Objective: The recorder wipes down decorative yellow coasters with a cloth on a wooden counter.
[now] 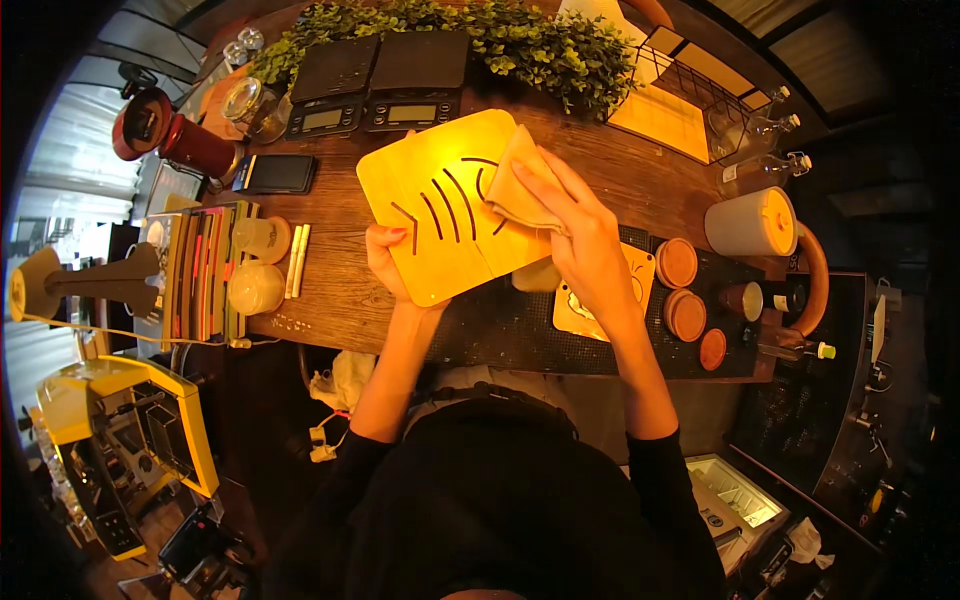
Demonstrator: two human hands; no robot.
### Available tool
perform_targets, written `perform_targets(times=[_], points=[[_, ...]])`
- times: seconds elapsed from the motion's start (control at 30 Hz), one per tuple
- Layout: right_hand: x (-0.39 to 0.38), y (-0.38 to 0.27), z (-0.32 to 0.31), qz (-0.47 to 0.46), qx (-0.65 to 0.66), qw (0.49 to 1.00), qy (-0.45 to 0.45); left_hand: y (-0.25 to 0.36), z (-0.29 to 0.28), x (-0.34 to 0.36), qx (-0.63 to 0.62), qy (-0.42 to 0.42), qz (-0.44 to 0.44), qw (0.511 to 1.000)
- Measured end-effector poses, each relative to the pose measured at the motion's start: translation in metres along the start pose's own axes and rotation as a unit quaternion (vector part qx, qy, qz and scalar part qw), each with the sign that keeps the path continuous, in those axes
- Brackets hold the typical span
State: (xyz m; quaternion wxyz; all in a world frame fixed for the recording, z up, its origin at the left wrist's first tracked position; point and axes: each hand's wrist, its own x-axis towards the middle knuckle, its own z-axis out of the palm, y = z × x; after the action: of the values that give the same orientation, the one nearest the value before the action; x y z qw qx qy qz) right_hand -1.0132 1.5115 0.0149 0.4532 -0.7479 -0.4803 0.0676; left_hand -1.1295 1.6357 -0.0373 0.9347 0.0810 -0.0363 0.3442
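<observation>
A long dark brown wooden counter (330, 290) is running across the view, and a black perforated rubber mat (500, 330) is lying on its near edge. A row of leafy green plants (520, 40) is lining the far side, just behind two black digital scales (375, 85) sitting side by side. Above the counter, a rounded-square pale wooden board with curved dark slots (440, 215) is being held tilted, its lower edge over the mat. The left hand (388, 262) is gripping the board's lower left edge, thumb on top and the other fingers hidden beneath. The right hand (580, 235) is lying flat with its fingers stretched out and close together, pressing a folded beige cloth (515, 185) against the board's upper right part. A second pale board (640, 275) is lying on the mat, partly under the right wrist. To the right, a white cylindrical jar with an orange lid (755, 222) is lying on its side, and three round brown wooden coasters (685, 295) are resting on the mat near it. To the left, two clear plastic cups (258, 265) are lying beside a stack of colourful books (200, 275).
</observation>
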Motion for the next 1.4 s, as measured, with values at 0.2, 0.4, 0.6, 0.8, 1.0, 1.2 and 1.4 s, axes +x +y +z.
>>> perform_targets(times=[0.2,0.4,0.6,0.8,1.0,1.2,1.4], points=[[-0.017,-0.017,-0.003,-0.044,-0.133,0.990,0.015,0.003,0.000,-0.003,-0.069,-0.044,-0.007,0.997],[-0.040,-0.029,-0.006,-0.040,-0.183,0.982,0.007,0.015,-0.003,-0.002,-0.046,-0.035,0.006,0.998],[-0.024,-0.021,-0.005,-0.074,-0.195,0.978,0.033,0.011,-0.003,-0.002,-0.044,-0.024,-0.002,0.999],[0.010,-0.018,-0.007,-0.111,-0.202,0.973,0.031,0.012,-0.002,-0.007,-0.044,-0.026,-0.002,0.999],[-0.007,-0.024,-0.001,-0.098,-0.189,0.977,0.007,0.021,0.004,-0.001,-0.061,-0.039,-0.004,0.997],[-0.035,-0.026,-0.020,-0.059,-0.124,0.988,-0.066,0.029,-0.009,0.002,-0.035,-0.058,0.000,0.998],[-0.045,0.001,-0.057,0.229,0.297,0.927,0.017,0.026,-0.009,0.004,0.021,-0.055,0.034,0.998]])
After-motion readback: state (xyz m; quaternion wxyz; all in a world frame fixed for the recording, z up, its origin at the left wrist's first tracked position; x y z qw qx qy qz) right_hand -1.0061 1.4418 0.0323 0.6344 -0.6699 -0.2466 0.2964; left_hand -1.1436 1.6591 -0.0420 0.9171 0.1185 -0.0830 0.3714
